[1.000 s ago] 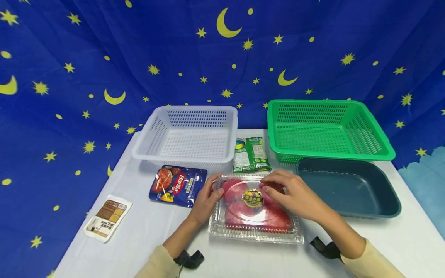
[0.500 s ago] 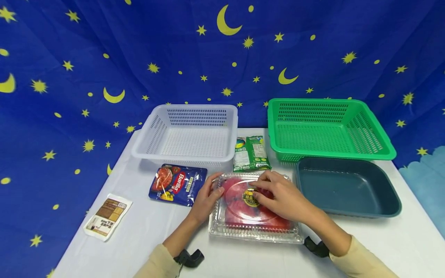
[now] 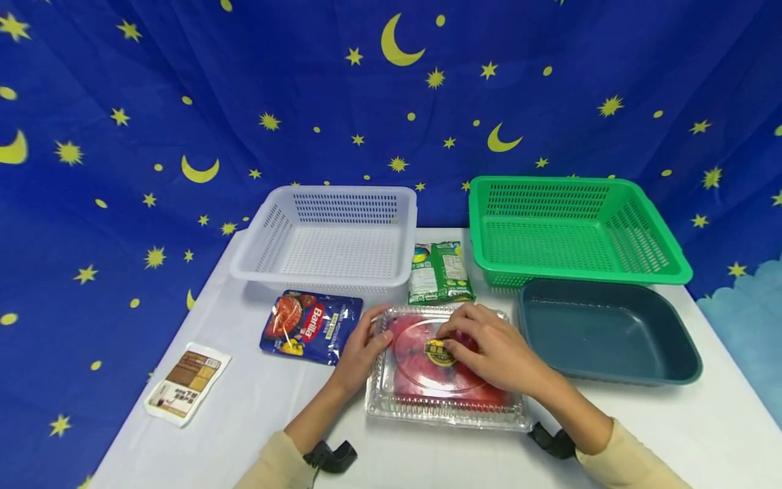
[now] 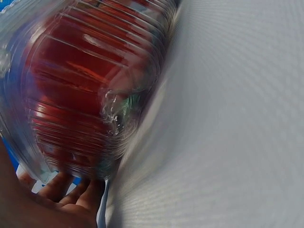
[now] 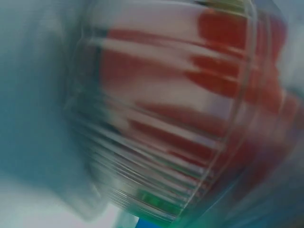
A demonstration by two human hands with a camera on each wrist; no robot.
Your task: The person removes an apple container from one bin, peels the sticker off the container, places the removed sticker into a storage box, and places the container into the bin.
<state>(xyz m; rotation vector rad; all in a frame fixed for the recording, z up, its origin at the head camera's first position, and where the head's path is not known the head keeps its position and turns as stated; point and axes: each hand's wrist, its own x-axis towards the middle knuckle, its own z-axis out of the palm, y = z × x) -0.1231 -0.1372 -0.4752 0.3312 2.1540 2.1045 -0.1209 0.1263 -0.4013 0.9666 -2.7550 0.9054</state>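
In the head view, a clear plastic clamshell box [image 3: 449,414] of large red fruit lies at the near middle of the table. My left hand [image 3: 359,350] grips its left edge, thumb on the lid rim; the left wrist view shows the fingers [image 4: 59,187] against the ribbed side. Over the lid, my right hand [image 3: 491,343] has its bent fingers and thumb at the right part of a round black-and-gold sticker [image 3: 437,352]. Whether they pinch the sticker or just touch it, I cannot tell. The right wrist view is blurred, showing red fruit [image 5: 218,71] through ribbed plastic.
Behind the box lies a green packet [image 3: 441,273], between a white basket [image 3: 324,277] and a green basket [image 3: 580,277]. A dark teal tub [image 3: 611,370] stands right of the box. A blue Barilla pouch [image 3: 311,326] and a white-brown packet [image 3: 188,384] lie leftward.
My right hand has shifted left across the lid, bringing its fingertips onto the sticker's right part, and has stayed there over the last half second. The left hand and box have kept their place.
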